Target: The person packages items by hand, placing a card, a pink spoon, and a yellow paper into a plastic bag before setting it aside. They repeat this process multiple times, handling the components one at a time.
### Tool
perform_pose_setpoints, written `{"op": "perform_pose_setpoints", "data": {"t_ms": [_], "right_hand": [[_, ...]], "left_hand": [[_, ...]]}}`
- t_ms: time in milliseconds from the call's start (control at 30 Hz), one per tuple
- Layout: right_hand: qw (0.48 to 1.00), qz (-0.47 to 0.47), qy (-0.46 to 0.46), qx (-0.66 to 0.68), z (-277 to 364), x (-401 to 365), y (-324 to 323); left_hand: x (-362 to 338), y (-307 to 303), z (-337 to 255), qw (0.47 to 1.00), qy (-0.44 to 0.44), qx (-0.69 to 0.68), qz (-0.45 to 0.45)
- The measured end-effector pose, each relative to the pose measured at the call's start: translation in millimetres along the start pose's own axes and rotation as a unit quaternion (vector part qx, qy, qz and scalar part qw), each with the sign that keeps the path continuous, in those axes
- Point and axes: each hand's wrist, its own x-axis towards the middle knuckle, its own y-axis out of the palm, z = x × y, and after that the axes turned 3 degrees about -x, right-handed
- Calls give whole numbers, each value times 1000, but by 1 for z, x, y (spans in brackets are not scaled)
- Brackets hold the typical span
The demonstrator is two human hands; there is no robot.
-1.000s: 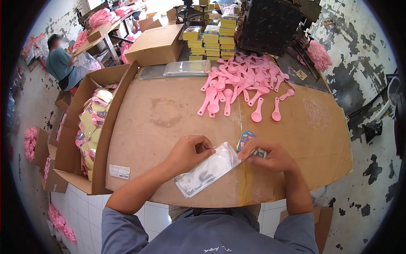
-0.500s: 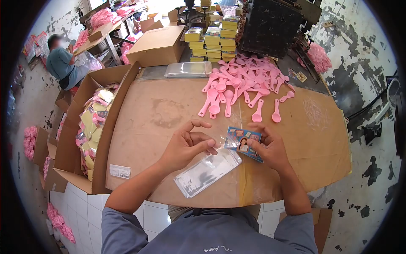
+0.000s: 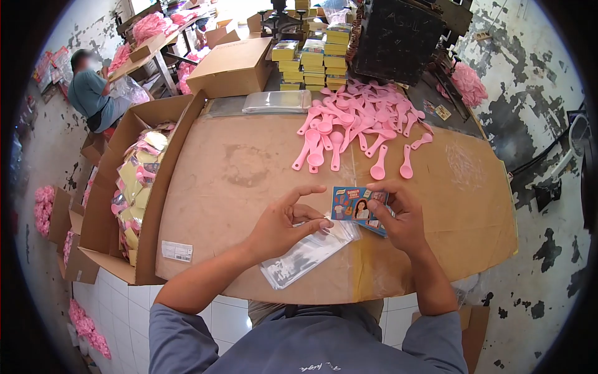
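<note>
Printed blue cards [image 3: 352,204] with a picture of a person are held in my right hand [image 3: 402,218], thumb on the front and fingers behind. My left hand [image 3: 289,221] is just left of the cards, its thumb and fingers pinched on the edge of a clear plastic bag. Under and below both hands, a stack of clear plastic bags [image 3: 299,258] lies slanted on the cardboard-covered table [image 3: 218,206]. Beyond the hands a heap of pink spoons [image 3: 361,118] is spread out, with two single spoons [image 3: 379,163] nearest to the cards.
An open carton [image 3: 159,234] of packed pieces stands at the left. Along the back are a closed box [image 3: 230,65], another pack of clear bags [image 3: 277,101], stacks of cards [image 3: 311,59] and a black machine [image 3: 398,40]. A person [image 3: 93,93] sits at the far left.
The front card has turned more upright and level in my right hand. My left hand has moved slightly right, lifting the edge of a clear bag from the stack.
</note>
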Motion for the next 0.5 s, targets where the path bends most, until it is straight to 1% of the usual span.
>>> {"op": "perform_pose_setpoints", "data": {"t_ms": [100,200,300,400,500], "right_hand": [[999,30,-15,-36,-6,-2,-3],[992,77,-4,-104,0,-3,-8],[974,140,-29,-174,5,0,-14],[967,157,-51,-195,15,4,-2],[988,104,27,-113,7,-1,16]], "left_hand": [[-1,0,-6,999,-19,24,-18],[0,1,-3,1000,4,4,-29],[-2,1,0,996,23,89,-20],[-3,3,2,984,46,170,13],[-5,6,0,978,17,207,33]]}}
